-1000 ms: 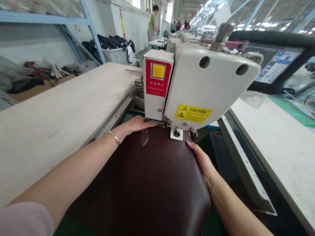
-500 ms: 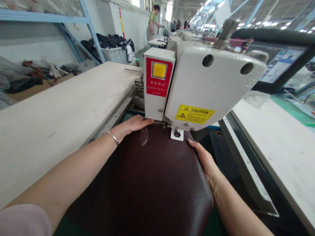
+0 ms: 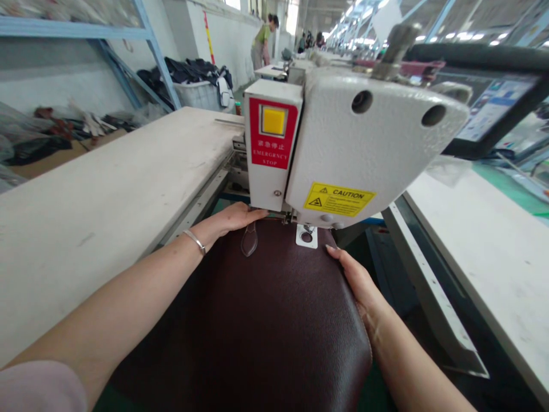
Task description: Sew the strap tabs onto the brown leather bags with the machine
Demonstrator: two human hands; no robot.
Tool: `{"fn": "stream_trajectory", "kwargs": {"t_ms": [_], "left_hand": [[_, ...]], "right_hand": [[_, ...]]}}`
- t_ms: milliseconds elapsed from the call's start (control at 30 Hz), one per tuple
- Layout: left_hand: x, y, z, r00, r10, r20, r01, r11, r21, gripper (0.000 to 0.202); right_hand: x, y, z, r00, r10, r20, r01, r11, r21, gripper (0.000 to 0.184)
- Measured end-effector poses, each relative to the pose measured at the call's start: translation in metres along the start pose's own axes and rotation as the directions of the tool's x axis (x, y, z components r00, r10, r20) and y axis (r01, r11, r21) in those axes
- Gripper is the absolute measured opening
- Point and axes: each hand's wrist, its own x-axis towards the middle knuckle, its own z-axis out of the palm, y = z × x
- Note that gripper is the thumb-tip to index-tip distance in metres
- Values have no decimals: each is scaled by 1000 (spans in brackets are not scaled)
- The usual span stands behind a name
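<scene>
A dark brown leather bag piece (image 3: 274, 303) hangs under the head of a white industrial sewing machine (image 3: 369, 137). Its top edge lies beneath the needle area, where a white presser plate (image 3: 306, 236) with a round hole rests on the leather. Left of the plate is a stitched pointed leather tab (image 3: 249, 240). My left hand (image 3: 240, 217) grips the top edge beside that tab, its fingertips partly hidden by the machine. Along the right edge, my right hand (image 3: 354, 272) holds the leather with the thumb on top and the other fingers out of sight behind it.
White tabletops flank the machine on the left (image 3: 115, 183) and right (image 3: 476, 229). A red emergency stop panel (image 3: 274, 133) faces me. A monitor (image 3: 493, 103) stands at right. Behind are a bin of dark cloth (image 3: 197, 94), a blue rack (image 3: 158, 68) and a person (image 3: 263, 43).
Both hands keep their grip on the leather, which looks almost still beneath the plate. The view has shifted slightly. In the background, the person bends further over a table.
</scene>
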Motion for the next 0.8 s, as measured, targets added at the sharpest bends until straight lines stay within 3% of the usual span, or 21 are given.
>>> {"fn": "stream_trajectory", "kwargs": {"t_ms": [133, 400, 800], "left_hand": [[2, -1, 0, 1000, -2, 0, 2, 999, 38, 58], [8, -5, 1, 1000, 28, 0, -28, 1000, 4, 57], [9, -7, 2, 996, 92, 6, -92, 996, -22, 53]], "right_hand": [[7, 0, -4, 998, -11, 64, 16, 997, -81, 40], [5, 8, -3, 981, -168, 95, 179, 976, -121, 22], [18, -5, -7, 980, -149, 132, 176, 960, -218, 29]]}}
